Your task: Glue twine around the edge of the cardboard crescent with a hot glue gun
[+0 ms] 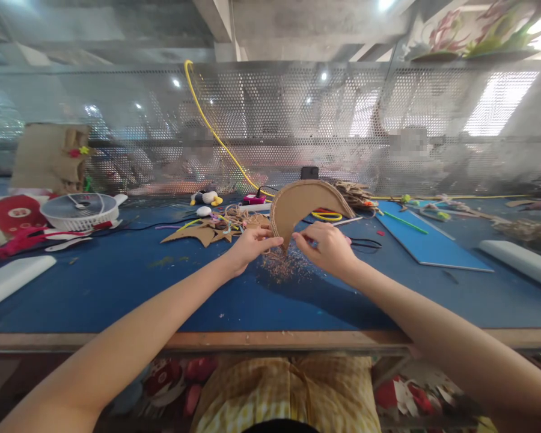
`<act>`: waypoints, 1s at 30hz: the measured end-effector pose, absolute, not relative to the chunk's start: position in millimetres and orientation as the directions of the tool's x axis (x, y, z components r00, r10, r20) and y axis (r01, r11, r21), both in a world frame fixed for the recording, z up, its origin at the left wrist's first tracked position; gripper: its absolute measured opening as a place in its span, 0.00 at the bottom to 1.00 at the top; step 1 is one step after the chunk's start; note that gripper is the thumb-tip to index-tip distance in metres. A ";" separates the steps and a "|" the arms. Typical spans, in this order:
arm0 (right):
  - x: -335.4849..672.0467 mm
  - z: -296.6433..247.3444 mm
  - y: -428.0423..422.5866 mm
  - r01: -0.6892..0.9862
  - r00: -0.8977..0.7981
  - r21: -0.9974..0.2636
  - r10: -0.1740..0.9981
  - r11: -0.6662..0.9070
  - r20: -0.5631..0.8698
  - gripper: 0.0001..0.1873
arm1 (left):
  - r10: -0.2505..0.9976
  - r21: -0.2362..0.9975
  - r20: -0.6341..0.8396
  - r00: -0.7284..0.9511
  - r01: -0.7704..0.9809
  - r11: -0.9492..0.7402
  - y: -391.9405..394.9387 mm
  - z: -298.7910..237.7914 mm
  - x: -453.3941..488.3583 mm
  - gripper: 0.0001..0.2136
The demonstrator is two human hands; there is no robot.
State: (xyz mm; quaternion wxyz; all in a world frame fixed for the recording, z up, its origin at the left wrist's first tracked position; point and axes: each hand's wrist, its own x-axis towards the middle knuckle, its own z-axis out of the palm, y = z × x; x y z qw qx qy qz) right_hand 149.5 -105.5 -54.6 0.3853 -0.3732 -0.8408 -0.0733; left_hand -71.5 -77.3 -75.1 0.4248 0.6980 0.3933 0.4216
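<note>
A: what's up with the cardboard crescent (309, 193) mid table (139, 308)?
B: edge work, I'd guess. left hand (249, 245) has fingers clamped on its near end; right hand (330, 245) is just beside, can't tell if it's gripping anything. next bit probably needs a steady left hold

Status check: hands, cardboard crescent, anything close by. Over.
Left hand holding cardboard crescent near its lower tip. Right hand beside it, contact unclear. Brown scraps scattered beneath.
</note>
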 end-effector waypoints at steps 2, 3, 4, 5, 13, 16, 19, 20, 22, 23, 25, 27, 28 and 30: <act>142.6 -60.8 -104.5 0.608 -0.406 -0.348 0.656 0.713 0.636 0.15 | 0.906 0.921 0.291 0.306 0.168 -0.352 -75.7 -76.1 -71.2 0.18; 139.9 -63.9 -103.6 0.574 -0.401 -0.422 0.690 0.702 0.602 0.14 | 0.907 0.921 0.302 0.294 0.157 -0.358 -75.1 -76.6 -70.9 0.17; 137.8 -66.7 -102.5 0.549 -0.393 -0.481 0.719 0.684 0.573 0.14 | 0.908 0.924 0.304 0.289 0.144 -0.355 -74.9 -77.1 -70.4 0.17; 136.3 -69.3 -101.2 0.534 -0.384 -0.521 0.740 0.665 0.552 0.14 | 0.909 0.929 0.300 0.290 0.128 -0.347 -75.0 -77.6 -69.7 0.18; 135.2 -78.8 -94.5 0.445 -0.376 -0.609 0.754 0.657 0.538 0.07 | 0.918 0.945 0.255 0.304 0.125 -0.303 -81.0 -81.9 -65.2 0.22; 134.6 -78.7 -95.1 0.416 -0.389 -0.641 0.763 0.645 0.516 0.06 | 0.924 0.943 0.260 0.280 0.132 -0.305 -81.6 -81.7 -64.8 0.21; 134.1 -78.9 -94.9 0.377 -0.374 -0.699 0.791 0.607 0.484 0.08 | 0.914 0.940 0.282 0.292 0.108 -0.324 -81.1 -80.6 -64.4 0.21; 134.1 -79.1 -94.6 0.366 -0.370 -0.717 0.799 0.594 0.474 0.09 | 0.910 0.940 0.288 0.298 0.095 -0.328 -80.9 -80.5 -64.2 0.21; 134.1 -79.6 -94.1 0.357 -0.367 -0.731 0.807 0.582 0.463 0.12 | 0.905 0.942 0.295 0.308 0.068 -0.330 -80.7 -81.3 -64.0 0.21; 134.2 -79.7 -93.9 0.362 -0.370 -0.728 0.806 0.583 0.462 0.12 | 0.902 0.943 0.295 0.316 0.055 -0.327 -80.8 -82.0 -64.0 0.21; 134.2 -79.4 -94.0 0.374 -0.383 -0.714 0.800 0.591 0.462 0.12 | 0.897 0.947 0.290 0.334 0.033 -0.318 -81.3 -83.5 -64.1 0.20; 134.4 -78.8 -94.4 0.377 -0.401 -0.705 0.792 0.601 0.461 0.11 | 0.893 0.951 0.284 0.350 0.021 -0.310 -81.9 -84.6 -64.5 0.21; 134.6 -78.3 -94.6 0.373 -0.409 -0.704 0.788 0.605 0.460 0.11 | 0.892 0.951 0.284 0.352 0.016 -0.309 -82.1 -84.9 -64.7 0.21; 135.5 -77.2 -95.1 0.356 -0.421 -0.716 0.787 0.601 0.451 0.12 | 0.895 0.950 0.292 0.338 0.009 -0.313 -81.8 -85.0 -65.2 0.20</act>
